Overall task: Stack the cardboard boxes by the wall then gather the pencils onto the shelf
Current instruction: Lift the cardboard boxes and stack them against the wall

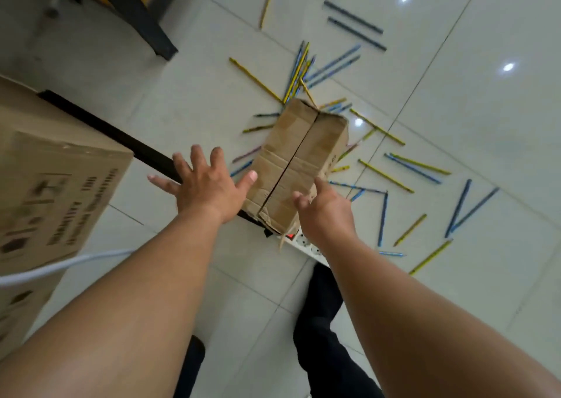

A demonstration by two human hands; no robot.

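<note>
The small box [299, 160] lies on the floor between your hands, hiding part of a power strip [305, 244] and some pencils [386, 176], which are scattered beyond and right of your right hand. The big box [60, 191], left of your left hand, is cut off, its print blurred. Left hand [206, 182] is splayed wide, holding nothing. Right hand [326, 210] has thumb and forefinger straight, other fingers hidden; contact with the small box unclear.
</note>
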